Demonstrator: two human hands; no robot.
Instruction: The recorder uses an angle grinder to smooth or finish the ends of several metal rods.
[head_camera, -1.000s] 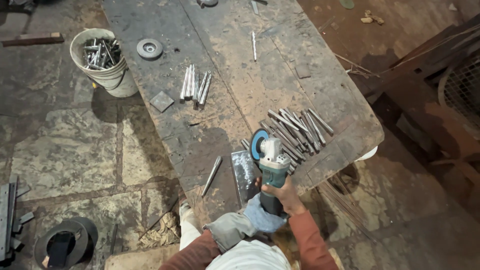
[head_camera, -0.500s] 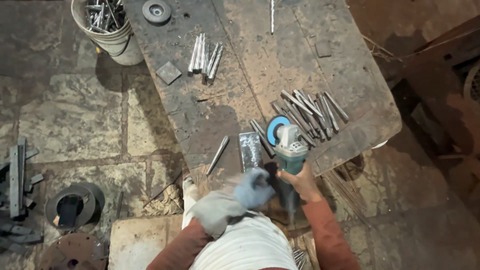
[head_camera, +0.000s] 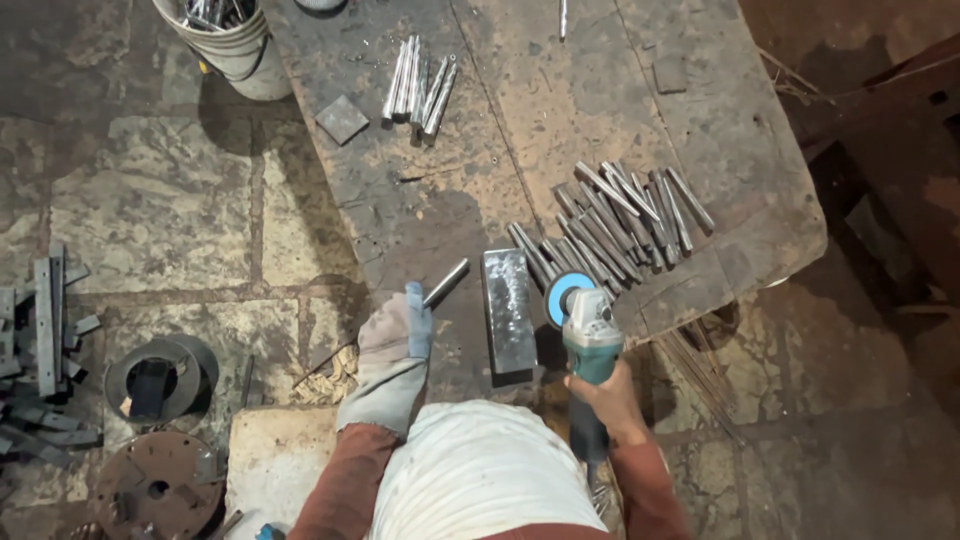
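left hand (head_camera: 392, 345), in a grey glove, has come off the grinder since a second ago and now reaches to the short steel rod (head_camera: 446, 282) lying alone on the workbench (head_camera: 560, 110); fingertips touch the rod's near end, fingers only loosely curled, not clamped on it that i can see. half a second ago that hand was closer to the body. reads as a switch from two-handed grinder hold to fetching the next piece.

right hand (head_camera: 610, 395), bare, wrapped tight round the teal angle grinder (head_camera: 590, 335). grinder's long axis runs from the body out toward the bench, blue disc (head_camera: 562, 295) at the far end, just beside the grey metal block (head_camera: 508, 310) and near the rod pile (head_camera: 610, 225).

rod's long axis is diagonal: near end low-left at the glove, far end up-right toward the block. lies flat, apart from the pile.

also there: second bundle of rods (head_camera: 420, 88) further up, white bucket (head_camera: 235, 40) of scrap at the bench corner, small square plate (head_camera: 342, 119).
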